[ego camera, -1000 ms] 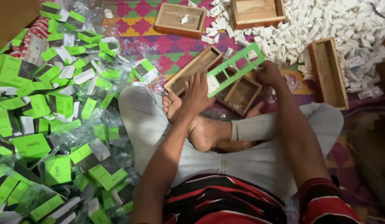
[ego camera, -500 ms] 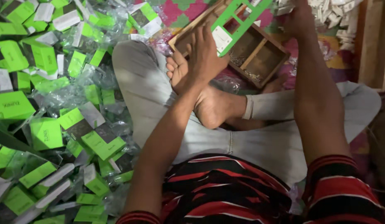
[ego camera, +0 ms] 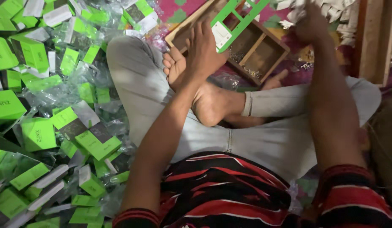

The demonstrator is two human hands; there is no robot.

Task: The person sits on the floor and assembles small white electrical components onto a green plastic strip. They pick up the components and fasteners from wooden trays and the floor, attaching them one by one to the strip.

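Floor level: we sit cross-legged on a patterned mat [ego camera: 179, 10]. Our left hand [ego camera: 206, 50] grips the green plastic frame [ego camera: 238, 19], which is tilted above the compartmented wooden tray [ego camera: 263, 52]; one white insert sits in the frame, the other openings appear unfilled. Our right hand [ego camera: 312, 25] is closed in the white pieces [ego camera: 331, 10]; what it holds we cannot tell. Green cartons [ego camera: 35, 133] in clear wrap lie heaped to our left.
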